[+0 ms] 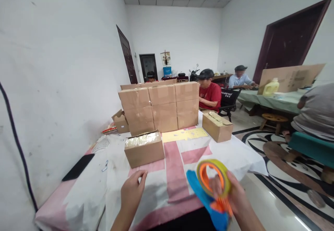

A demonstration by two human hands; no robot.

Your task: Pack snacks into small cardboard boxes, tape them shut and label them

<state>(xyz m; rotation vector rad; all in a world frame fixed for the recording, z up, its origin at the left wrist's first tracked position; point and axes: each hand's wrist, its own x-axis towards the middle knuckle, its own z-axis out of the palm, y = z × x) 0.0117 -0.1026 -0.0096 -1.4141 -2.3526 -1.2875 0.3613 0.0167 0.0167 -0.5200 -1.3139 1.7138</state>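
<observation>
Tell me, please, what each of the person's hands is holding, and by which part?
The right hand holds a blue and orange tape dispenser by its lower handle end. The left hand holds nothing; it hovers over the table.

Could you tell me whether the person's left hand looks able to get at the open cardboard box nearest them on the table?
Probably yes: the left hand is empty, and only bare pink-and-white tablecloth lies between it and the open brown cardboard box.

The right hand (pixel 236 198) and its tape dispenser (pixel 212 192) are motion-blurred; the bottom edge cuts off both forearms and the desk (pixel 172 175).
</observation>
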